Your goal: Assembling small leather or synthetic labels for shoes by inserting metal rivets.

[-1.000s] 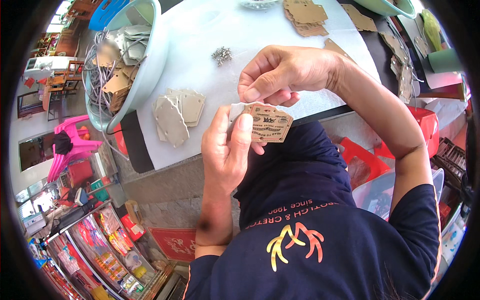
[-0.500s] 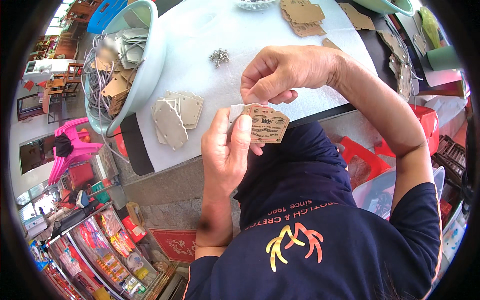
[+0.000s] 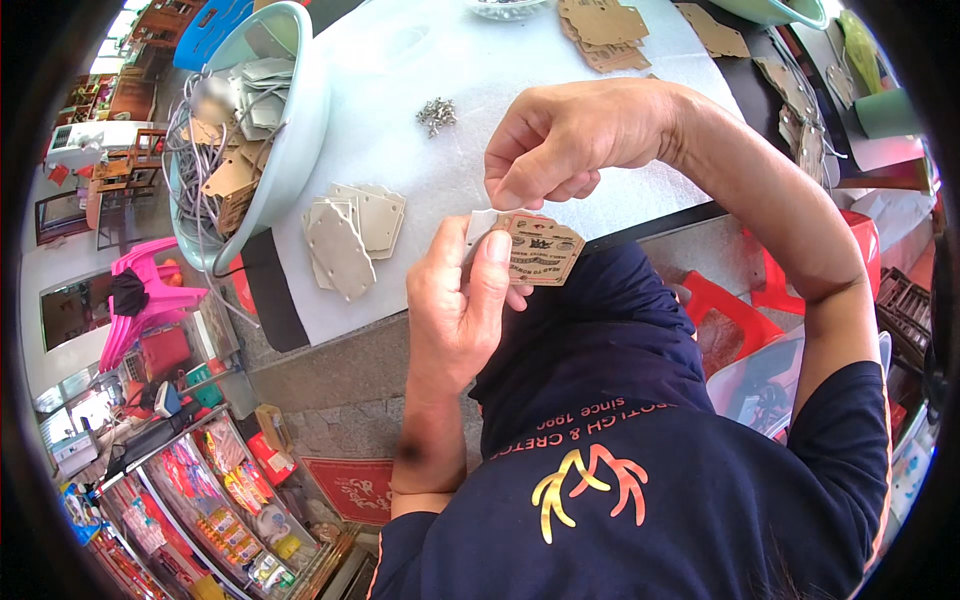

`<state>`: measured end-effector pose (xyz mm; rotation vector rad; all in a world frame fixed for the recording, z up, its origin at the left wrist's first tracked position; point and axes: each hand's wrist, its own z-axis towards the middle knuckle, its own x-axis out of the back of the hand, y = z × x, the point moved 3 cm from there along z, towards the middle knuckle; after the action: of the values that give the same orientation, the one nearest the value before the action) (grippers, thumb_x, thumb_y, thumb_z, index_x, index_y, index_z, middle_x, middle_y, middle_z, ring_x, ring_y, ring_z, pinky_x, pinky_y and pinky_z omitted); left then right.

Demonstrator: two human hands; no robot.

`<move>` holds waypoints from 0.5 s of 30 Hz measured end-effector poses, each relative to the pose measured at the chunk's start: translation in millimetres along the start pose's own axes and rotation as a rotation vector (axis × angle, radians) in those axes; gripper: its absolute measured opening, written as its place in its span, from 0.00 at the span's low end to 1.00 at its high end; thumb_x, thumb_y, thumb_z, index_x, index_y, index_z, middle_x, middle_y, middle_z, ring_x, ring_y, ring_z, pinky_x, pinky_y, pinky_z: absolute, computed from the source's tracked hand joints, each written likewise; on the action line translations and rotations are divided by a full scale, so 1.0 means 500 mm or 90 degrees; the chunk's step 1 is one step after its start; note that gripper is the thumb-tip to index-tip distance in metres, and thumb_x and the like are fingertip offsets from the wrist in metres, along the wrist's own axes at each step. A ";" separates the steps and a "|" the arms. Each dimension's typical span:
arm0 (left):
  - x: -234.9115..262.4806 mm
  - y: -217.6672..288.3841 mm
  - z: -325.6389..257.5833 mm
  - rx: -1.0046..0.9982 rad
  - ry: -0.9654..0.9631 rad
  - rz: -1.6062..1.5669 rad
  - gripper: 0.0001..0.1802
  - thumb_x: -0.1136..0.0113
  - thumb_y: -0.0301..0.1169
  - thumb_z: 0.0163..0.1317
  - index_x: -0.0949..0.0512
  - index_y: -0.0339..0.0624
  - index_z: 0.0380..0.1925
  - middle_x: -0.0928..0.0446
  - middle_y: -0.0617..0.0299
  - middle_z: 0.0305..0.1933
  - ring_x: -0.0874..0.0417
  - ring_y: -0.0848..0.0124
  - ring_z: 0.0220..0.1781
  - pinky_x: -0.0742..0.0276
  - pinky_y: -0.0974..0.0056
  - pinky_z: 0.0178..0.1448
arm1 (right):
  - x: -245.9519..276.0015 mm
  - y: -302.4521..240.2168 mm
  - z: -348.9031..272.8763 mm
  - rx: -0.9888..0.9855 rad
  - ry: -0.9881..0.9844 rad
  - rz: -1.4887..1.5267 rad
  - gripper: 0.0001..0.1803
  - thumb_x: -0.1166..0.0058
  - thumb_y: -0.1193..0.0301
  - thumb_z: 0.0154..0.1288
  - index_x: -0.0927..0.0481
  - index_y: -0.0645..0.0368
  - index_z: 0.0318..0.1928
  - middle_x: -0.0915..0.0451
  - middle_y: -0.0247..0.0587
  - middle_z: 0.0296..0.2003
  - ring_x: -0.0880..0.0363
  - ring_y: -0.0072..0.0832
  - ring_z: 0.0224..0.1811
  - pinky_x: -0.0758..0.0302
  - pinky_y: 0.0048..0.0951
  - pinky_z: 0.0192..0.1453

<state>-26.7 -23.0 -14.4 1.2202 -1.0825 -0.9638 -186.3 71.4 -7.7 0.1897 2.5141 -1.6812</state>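
Over the front edge of the table, my left hand [image 3: 455, 300] is closed around a printed tan cardboard tag [image 3: 548, 250], its thumb pressed on the face. A pale grey piece [image 3: 482, 224] shows behind the tag, in the same grip. Right above their upper edge, my right hand [image 3: 575, 140] has its thumb and fingers pinched together; whatever is between them is hidden. Beyond the hands lies a small heap of shiny metal fasteners [image 3: 436, 116]. A loose stack of pale grey tags [image 3: 345, 235] rests to the left on the white sheet [image 3: 390, 60].
At the left stands a pale green basin [image 3: 310, 120] full of tags and grey cords. Brown tags [image 3: 605, 30] are stacked at the far side, near a clear dish [image 3: 508, 8]. More corded tags [image 3: 800, 110] lie on the right. Red stools [image 3: 725, 320] stand beside my legs.
The tag and my left hand have shifted very slightly to the right, and the tag's tilt has altered a little. My right hand stays pinched near its edge, its wrist slightly higher.
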 end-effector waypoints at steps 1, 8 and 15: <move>0.000 -0.001 0.000 -0.003 0.003 -0.008 0.11 0.53 0.30 0.74 0.27 0.31 0.42 0.20 0.58 0.30 0.21 0.78 0.25 0.25 0.73 0.27 | 0.000 0.001 -0.001 0.014 0.000 -0.002 0.09 0.43 0.69 0.57 0.20 0.64 0.30 0.30 0.25 0.17 0.42 0.11 0.15 0.47 0.19 0.18; 0.001 0.001 0.002 -0.013 0.014 -0.019 0.12 0.53 0.32 0.74 0.27 0.31 0.43 0.20 0.57 0.30 0.21 0.77 0.25 0.24 0.72 0.27 | -0.006 -0.003 -0.013 0.027 0.023 0.030 0.13 0.42 0.64 0.61 0.19 0.63 0.31 0.32 0.24 0.16 0.40 0.11 0.15 0.45 0.18 0.18; 0.003 -0.003 0.000 -0.029 0.018 -0.008 0.13 0.53 0.32 0.75 0.28 0.30 0.44 0.20 0.57 0.29 0.21 0.77 0.25 0.24 0.72 0.28 | -0.007 0.009 -0.018 0.053 0.038 0.038 0.15 0.37 0.64 0.60 0.18 0.64 0.38 0.29 0.25 0.18 0.38 0.11 0.17 0.44 0.17 0.18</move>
<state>-26.2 -24.8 -15.6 1.2014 -1.0271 -0.9732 -182.3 81.4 -7.5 0.3229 2.4546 -1.7849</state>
